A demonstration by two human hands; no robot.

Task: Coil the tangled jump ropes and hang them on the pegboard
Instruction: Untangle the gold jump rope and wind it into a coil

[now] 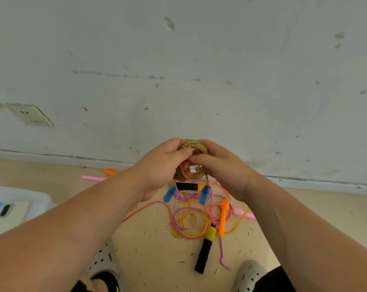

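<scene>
A yellow braided jump rope is wound into a small coil in front of me. My left hand grips the coil's left side, thumb on top. My right hand pinches the coil from the right. Its two blue handles dangle just below the coil. On the floor beneath lies a tangle of ropes: a pink-and-white braided cord, a thin yellow one and a thin salmon one. A black-and-yellow handle, an orange handle and a pink handle lie in it. No pegboard is in view.
A scuffed white wall with a socket rises ahead. A pink handle and an orange one lie by the baseboard at left. A white bin with a phone sits at the left edge. My shoes flank the tangle.
</scene>
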